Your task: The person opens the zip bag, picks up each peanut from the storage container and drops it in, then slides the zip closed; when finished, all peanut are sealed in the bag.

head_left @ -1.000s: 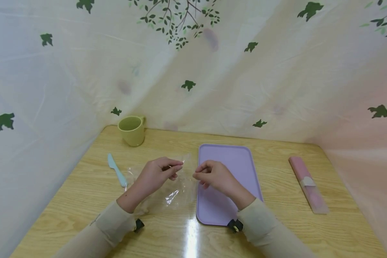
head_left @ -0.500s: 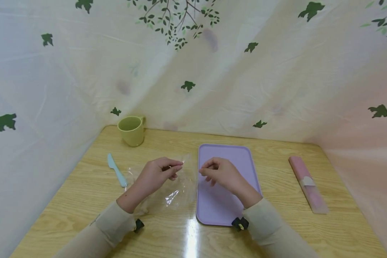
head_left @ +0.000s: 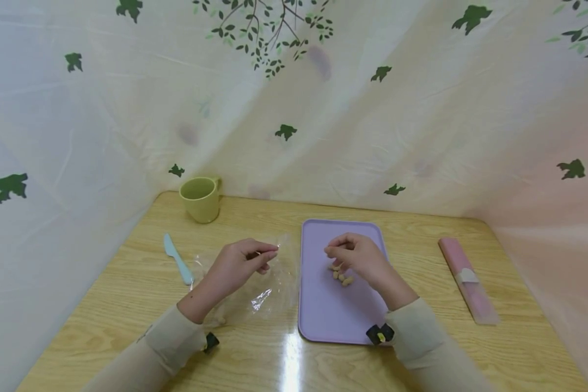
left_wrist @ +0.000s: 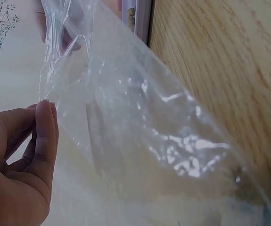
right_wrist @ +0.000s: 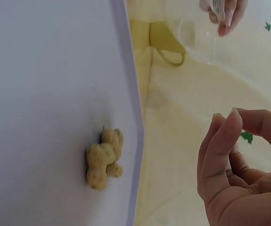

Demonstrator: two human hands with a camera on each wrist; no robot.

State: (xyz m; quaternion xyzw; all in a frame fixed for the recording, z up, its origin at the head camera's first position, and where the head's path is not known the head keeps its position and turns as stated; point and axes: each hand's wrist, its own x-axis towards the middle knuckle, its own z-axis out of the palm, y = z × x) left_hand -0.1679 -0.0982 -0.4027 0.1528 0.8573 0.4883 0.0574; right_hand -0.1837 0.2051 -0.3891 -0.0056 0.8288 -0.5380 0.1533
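Note:
My left hand (head_left: 240,267) pinches the top edge of a clear plastic bag (left_wrist: 187,155), which hangs down over the table left of the tray. A tan lump (head_left: 219,320) shows at the bag's lower left corner, by the sleeve. My right hand (head_left: 355,258) is held over the purple tray (head_left: 323,321). Its thumb and fingers are curled with the tips together, and nothing shows between them in the right wrist view. Beneath it a small cluster of peanuts in the shell (right_wrist: 102,160) lies on the tray, partly covered by the hand in the head view.
A light blue plastic knife (head_left: 178,258) lies to the left, partly beside the bag. Behind it stands a green mug (head_left: 201,201). At the right lies a pink case (head_left: 467,280) with a white band. A leaf-printed curtain (head_left: 343,136) hangs behind the wooden table.
My right hand has moved right, away from the bag and over the tray, bringing the peanuts below it into view. My left hand has stayed in place with the bag.

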